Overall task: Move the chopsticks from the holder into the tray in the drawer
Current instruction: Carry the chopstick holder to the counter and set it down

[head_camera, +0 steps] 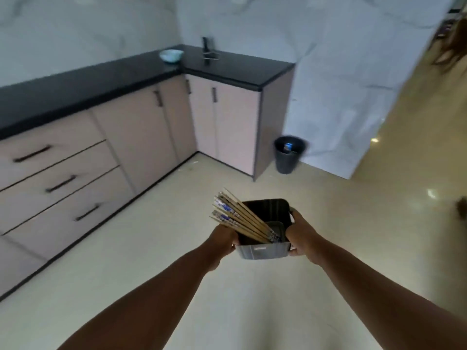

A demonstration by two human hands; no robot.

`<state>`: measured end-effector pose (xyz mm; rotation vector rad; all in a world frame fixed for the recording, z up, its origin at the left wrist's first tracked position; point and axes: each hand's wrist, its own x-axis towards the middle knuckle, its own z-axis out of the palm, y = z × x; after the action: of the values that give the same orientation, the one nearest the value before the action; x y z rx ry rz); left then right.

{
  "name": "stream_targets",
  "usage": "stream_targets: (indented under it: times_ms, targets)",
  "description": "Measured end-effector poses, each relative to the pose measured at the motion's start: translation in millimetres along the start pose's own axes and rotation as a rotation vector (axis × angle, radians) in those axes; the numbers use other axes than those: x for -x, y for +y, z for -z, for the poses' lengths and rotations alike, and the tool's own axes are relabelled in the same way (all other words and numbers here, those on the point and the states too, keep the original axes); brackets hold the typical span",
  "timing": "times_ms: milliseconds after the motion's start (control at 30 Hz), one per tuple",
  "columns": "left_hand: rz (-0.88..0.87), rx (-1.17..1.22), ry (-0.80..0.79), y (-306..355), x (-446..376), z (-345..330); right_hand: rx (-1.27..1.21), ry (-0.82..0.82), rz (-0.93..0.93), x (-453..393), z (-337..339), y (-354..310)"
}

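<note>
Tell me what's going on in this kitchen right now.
A person is carrying a dark rectangular plastic holder with both hands, the left hand on its left side and the right hand on its right. A bundle of wooden chopsticks with blue patterned tops leans out of it. The three pink drawers with dark handles are all closed.

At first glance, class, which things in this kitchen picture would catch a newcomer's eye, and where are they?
First, the dark holder gripped by the left hand and right hand low in the middle, with chopsticks leaning out to its left. Then the black countertop over pink drawers on the left, and a black bin on the floor by the cabinet end.
</note>
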<state>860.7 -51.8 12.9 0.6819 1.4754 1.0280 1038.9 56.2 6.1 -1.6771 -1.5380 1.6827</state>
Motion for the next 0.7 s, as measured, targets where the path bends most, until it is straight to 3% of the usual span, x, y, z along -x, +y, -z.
stream_targets:
  times_ms: [300,700]
  targets:
    - [-0.022,0.207,0.495,-10,55,221,0.313,-0.372,0.135,-31,-246,-117]
    - [-0.062,0.281,0.861,22,22,410,0.511,-0.657,0.228,-115,-451,-249]
